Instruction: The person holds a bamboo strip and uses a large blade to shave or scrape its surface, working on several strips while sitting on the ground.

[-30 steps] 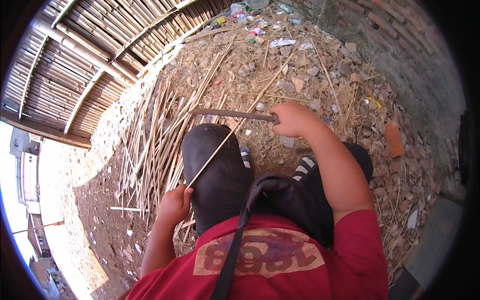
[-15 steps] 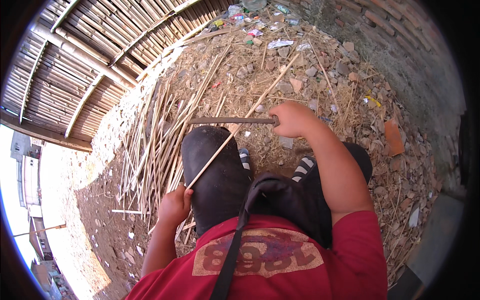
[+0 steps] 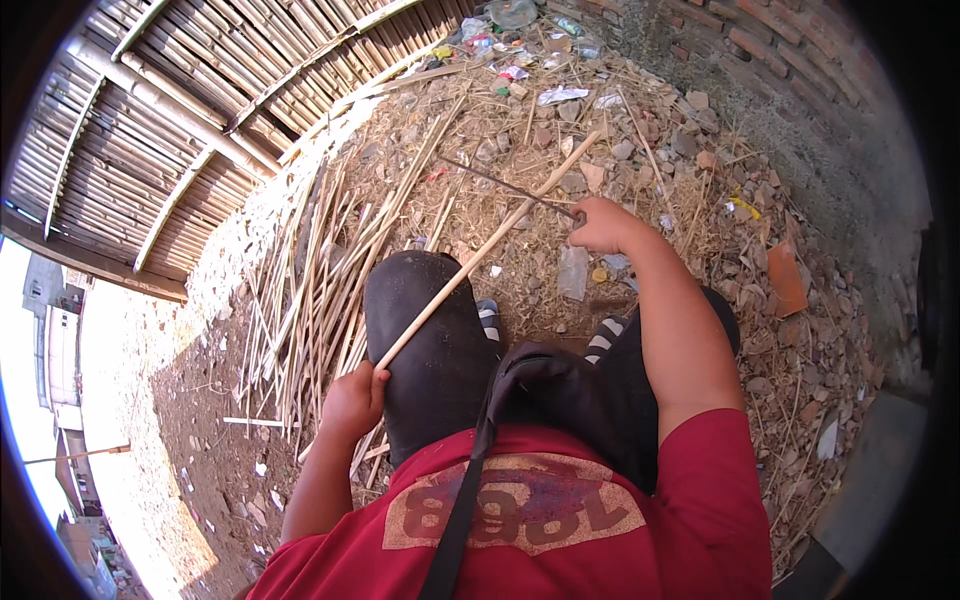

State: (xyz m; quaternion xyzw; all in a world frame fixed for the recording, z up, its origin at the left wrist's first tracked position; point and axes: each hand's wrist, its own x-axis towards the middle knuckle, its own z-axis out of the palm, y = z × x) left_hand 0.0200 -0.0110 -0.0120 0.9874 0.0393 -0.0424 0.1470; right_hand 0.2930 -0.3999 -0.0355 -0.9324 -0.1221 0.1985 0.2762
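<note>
My left hand (image 3: pixel 353 398) grips the near end of a pale bamboo strip (image 3: pixel 450 288), beside my left knee. The strip slants up and away to the right, across my dark trouser leg. In my closed right hand (image 3: pixel 603 224) is a long, dark-bladed machete (image 3: pixel 490 178), its handle mostly covered by my fingers. The blade points to the far left and crosses the strip near its far end. It appears thin, nearly edge-on; whether it touches the strip I cannot tell.
Many loose bamboo strips (image 3: pixel 318 270) lie in a pile left of my knee. Rubble, straw and litter cover the ground. A slatted bamboo structure (image 3: pixel 180 125) stands at the far left, a brick wall (image 3: pixel 770 60) along the right. An orange tile piece (image 3: pixel 787 280) lies near it.
The machete has swung from lying level above my knee to slanting up toward the far left, across the strip. My right hand has shifted slightly right. The strip has turned a little.
</note>
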